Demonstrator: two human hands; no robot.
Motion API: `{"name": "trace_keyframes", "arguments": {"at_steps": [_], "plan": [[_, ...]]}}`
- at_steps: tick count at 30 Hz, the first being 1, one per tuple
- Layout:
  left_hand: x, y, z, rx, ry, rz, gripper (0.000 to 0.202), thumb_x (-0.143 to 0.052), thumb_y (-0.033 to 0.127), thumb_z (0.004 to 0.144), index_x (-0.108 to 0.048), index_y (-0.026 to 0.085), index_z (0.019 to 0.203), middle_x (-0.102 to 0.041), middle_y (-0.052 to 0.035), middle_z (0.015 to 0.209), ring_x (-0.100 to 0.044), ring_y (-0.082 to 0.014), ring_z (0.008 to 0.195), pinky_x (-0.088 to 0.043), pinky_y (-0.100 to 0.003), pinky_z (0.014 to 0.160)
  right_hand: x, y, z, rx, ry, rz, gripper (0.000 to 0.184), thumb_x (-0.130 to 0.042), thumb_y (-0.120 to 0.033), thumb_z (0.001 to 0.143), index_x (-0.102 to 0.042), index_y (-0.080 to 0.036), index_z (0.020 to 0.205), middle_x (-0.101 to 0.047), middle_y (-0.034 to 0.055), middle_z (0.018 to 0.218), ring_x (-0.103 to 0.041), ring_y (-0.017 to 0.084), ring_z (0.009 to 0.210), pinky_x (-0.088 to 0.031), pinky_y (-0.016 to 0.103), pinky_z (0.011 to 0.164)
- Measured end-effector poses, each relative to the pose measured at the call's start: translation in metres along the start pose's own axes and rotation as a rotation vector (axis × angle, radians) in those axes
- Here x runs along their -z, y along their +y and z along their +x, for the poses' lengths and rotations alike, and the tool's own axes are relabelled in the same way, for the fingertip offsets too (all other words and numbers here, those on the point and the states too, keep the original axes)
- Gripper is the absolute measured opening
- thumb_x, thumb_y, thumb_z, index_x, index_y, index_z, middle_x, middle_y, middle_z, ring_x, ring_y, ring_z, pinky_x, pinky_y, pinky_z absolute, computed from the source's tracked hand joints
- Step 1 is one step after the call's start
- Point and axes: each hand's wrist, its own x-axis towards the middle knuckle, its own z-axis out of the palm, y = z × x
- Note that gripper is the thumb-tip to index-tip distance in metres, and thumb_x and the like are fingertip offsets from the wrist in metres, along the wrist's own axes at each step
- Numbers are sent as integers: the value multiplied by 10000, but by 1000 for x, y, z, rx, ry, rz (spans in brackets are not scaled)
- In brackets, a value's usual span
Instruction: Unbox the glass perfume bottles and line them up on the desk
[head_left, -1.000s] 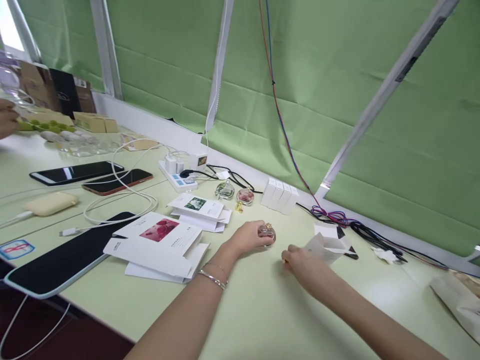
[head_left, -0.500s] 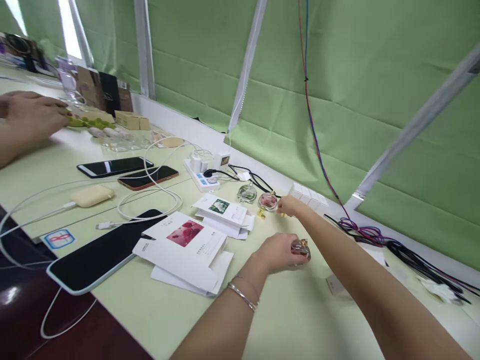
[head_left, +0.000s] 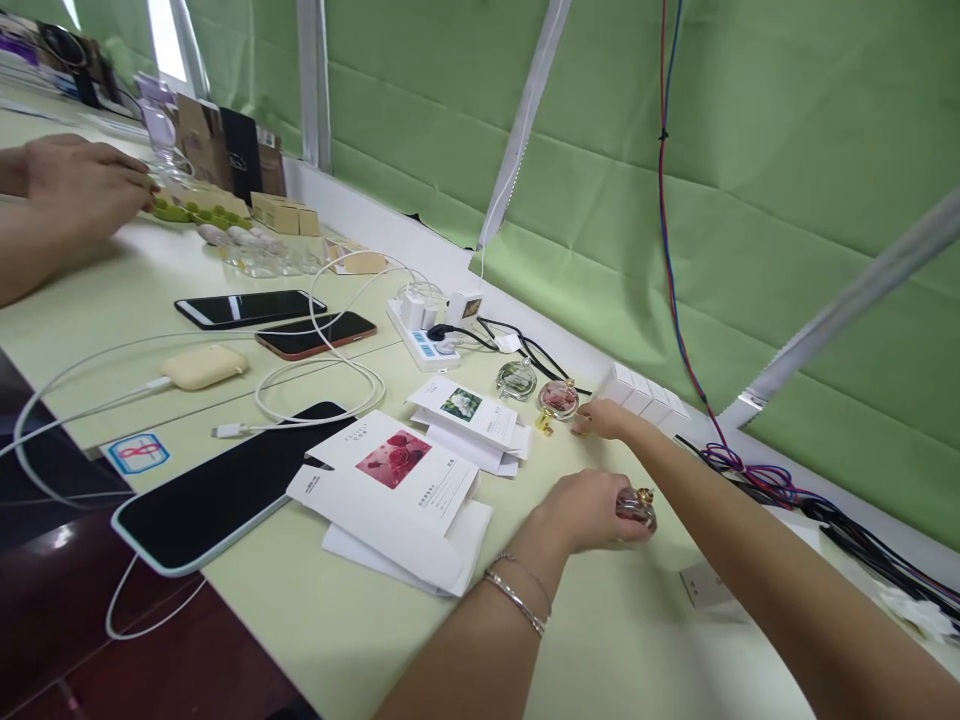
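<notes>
My left hand [head_left: 589,512] is closed around a small round glass bottle [head_left: 636,506] with a gold neck, held just over the table. Farther back, my right hand [head_left: 606,420] reaches to the table with its fingers drawn together; what they hold, if anything, is hidden. Just left of those fingertips lies a round glass bottle with pink flowers inside [head_left: 558,399], and by it a small gold piece [head_left: 545,424]. Beside that is another bottle with white and green contents [head_left: 516,379]. Two opened white cartons, one with a rose picture [head_left: 394,458], one with a white flower [head_left: 460,404], lie left of my hands.
Several white boxes [head_left: 637,392] stand along the wall edge. A white box [head_left: 709,585] sits beneath my right forearm. Phones [head_left: 232,490], an earbud case [head_left: 204,367], cables and a power strip [head_left: 420,335] occupy the left. Another person's hands [head_left: 82,190] are at far left.
The view has shifted, so everything sits slightly farther right. My left hand still holds its bottle, and my right hand remains beside the pink-flower bottle.
</notes>
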Motion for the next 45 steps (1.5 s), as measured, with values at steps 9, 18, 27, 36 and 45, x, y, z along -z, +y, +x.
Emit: {"name": "trace_keyframes", "arguments": {"at_steps": [9, 18, 27, 36, 45], "plan": [[-3, -2, 3, -4, -15, -67, 340, -614, 488, 650, -552, 235, 870, -640, 3, 821, -594, -187, 753, -396, -238, 560, 19, 10, -31, -52, 215, 58, 305, -494, -151, 821, -614, -123, 1100, -606, 148, 1156, -559, 268, 1069, -426, 320, 844], [-9, -7, 0, -13, 89, -129, 431, -624, 149, 657, -445, 164, 1049, -559, -99, 1049, -528, -239, 996, -448, -306, 767, -20, -7, -140, -67, 655, 416, 491, -421, -113, 771, -411, -134, 1261, -597, 128, 1087, -619, 197, 817, -493, 346, 759], [-14, -9, 8, 52, 203, -92, 541, -593, 86, 699, -423, 143, 1210, -502, -125, 1214, -411, -267, 1185, -349, -348, 972, -103, -16, -134, -165, 738, 891, 475, -461, -242, 751, -420, -160, 1217, -581, 112, 1113, -595, 221, 909, -486, 389, 793], [-11, -1, 9, 244, 253, 15, 630, -441, 43, 769, -221, 16, 1359, -316, -232, 1364, -260, -272, 1314, -220, -348, 1071, -75, 2, -85, -321, 630, 817, 340, -427, -151, 758, -516, -146, 1086, -626, 107, 1093, -586, 217, 1000, -437, 300, 841], [-15, -6, 14, 223, 236, 85, 576, -418, 48, 782, -281, 18, 1341, -354, -215, 1337, -293, -258, 1290, -235, -319, 1060, -78, 19, -52, -512, 621, 740, 400, -377, -128, 779, -492, -97, 1160, -595, 189, 1099, -599, 264, 978, -462, 329, 772]]}}
